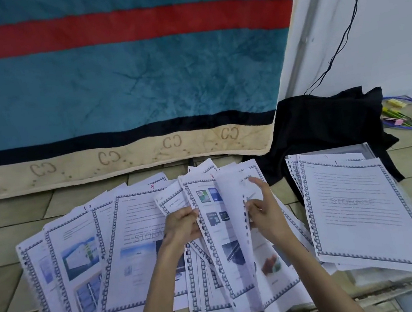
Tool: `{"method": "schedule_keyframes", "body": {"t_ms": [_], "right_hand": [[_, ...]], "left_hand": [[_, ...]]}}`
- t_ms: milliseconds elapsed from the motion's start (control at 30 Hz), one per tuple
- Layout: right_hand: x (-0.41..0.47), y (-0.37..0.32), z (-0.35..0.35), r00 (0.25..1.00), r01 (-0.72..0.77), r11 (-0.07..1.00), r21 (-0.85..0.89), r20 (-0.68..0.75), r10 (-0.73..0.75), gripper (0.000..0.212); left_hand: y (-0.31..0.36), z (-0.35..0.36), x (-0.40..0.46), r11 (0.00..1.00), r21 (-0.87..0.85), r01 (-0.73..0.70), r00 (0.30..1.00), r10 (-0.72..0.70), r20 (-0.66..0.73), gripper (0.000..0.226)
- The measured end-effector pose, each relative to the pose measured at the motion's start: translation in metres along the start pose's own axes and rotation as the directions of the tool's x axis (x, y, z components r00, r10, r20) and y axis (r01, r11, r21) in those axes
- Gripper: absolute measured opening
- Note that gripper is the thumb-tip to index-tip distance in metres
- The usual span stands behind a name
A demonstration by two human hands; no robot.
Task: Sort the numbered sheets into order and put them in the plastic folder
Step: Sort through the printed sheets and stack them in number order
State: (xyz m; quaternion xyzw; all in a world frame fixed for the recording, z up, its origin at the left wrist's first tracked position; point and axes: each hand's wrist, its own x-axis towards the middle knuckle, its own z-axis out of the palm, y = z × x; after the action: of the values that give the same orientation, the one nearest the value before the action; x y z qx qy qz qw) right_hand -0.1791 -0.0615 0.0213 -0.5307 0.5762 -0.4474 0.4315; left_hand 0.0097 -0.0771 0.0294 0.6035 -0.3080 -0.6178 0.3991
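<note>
Both hands, left hand [183,226] and right hand [262,217], clamped on fanned sheets [222,233]; black cloth [328,121] beside striped blanket [114,89].

A red handwritten "9" [152,186] tops the sheet [139,219] left of the left hand's grip [183,226]. A red "8" [211,175] heads the picture sheet [218,234] pinched in that grip. Right of the right hand [264,216], the stack's top sheet [354,208] bears a faint "STORAGE" watermark. "CC" marks [173,142] repeat along the blanket's cream border [120,160] beyond the hands.
</note>
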Motion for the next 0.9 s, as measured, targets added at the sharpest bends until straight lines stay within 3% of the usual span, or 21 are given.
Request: {"method": "schedule_keyframes", "body": {"t_ms": [100,200,233,267,300,333,367,400,433,533,667,733,800,867,900], "right_hand": [[-0.006,-0.011,0.016,0.979,-0.015,1.000,-0.004,0.203,0.016,0.030],[-0.006,-0.009,0.029,0.963,0.016,0.992,-0.128,0.269,0.019,0.073],[-0.006,-0.008,0.028,0.972,0.050,0.987,-0.156,0.237,-0.012,0.079],[-0.004,-0.005,0.024,0.981,0.062,0.985,-0.162,0.190,-0.031,0.082],[-0.002,-0.002,0.018,0.990,0.058,0.990,-0.125,0.134,-0.041,0.083],[-0.001,-0.001,0.012,0.996,0.028,0.997,-0.074,0.081,-0.022,0.084],[0.000,-0.001,0.006,0.999,0.012,0.999,-0.035,0.041,-0.011,0.083],[0.001,-0.002,0.000,1.000,0.010,1.000,0.002,0.015,-0.010,0.078],[0.002,-0.003,-0.005,1.000,0.026,0.999,0.037,-0.003,-0.026,0.072],[0.005,-0.005,-0.017,1.000,0.029,0.999,-0.040,0.013,-0.029,0.047],[0.004,-0.009,-0.017,0.995,-0.058,0.997,-0.050,0.073,0.062,0.037],[0.000,-0.017,-0.011,0.985,-0.089,0.992,-0.085,0.139,0.100,0.042],[-0.006,-0.026,-0.001,0.955,-0.136,0.976,-0.170,0.241,0.175,0.066],[-0.012,-0.028,0.011,0.938,-0.067,0.944,-0.323,0.302,0.170,0.081],[-0.012,-0.027,0.016,0.948,-0.017,0.935,-0.355,0.293,0.128,0.074]], "left_hand": [[0.003,0.010,-0.006,0.999,0.032,0.014,0.993,-0.018,0.119,0.023],[0.007,0.015,-0.007,0.996,-0.061,0.070,0.971,-0.054,0.232,0.045],[0.005,0.012,-0.006,0.997,-0.078,0.016,0.983,-0.002,0.184,0.041],[0.003,0.008,-0.004,0.993,-0.035,-0.109,0.993,0.110,0.052,0.032],[-0.001,0.002,-0.002,0.968,0.076,-0.239,0.957,0.248,-0.150,0.023],[-0.002,-0.005,-0.001,0.925,0.212,-0.317,0.869,0.372,-0.326,0.019],[-0.002,-0.013,-0.001,0.894,0.310,-0.322,0.789,0.435,-0.435,0.024],[0.000,-0.017,-0.003,0.894,0.352,-0.277,0.769,0.426,-0.477,0.034],[0.003,-0.021,-0.002,0.912,0.352,-0.208,0.797,0.367,-0.479,0.044],[0.007,-0.029,0.000,0.940,0.337,-0.052,0.868,0.209,-0.450,0.050],[0.012,-0.027,-0.006,0.909,0.410,-0.072,0.864,0.263,-0.430,0.024],[0.016,-0.017,-0.008,0.912,0.384,-0.145,0.885,0.293,-0.362,0.012],[0.021,0.001,-0.012,0.953,0.230,-0.199,0.936,0.254,-0.242,0.004],[0.028,0.025,-0.019,0.976,0.055,-0.213,0.969,0.218,-0.115,0.004],[0.031,0.036,-0.022,0.977,-0.028,-0.212,0.976,0.210,-0.056,0.007]]}}
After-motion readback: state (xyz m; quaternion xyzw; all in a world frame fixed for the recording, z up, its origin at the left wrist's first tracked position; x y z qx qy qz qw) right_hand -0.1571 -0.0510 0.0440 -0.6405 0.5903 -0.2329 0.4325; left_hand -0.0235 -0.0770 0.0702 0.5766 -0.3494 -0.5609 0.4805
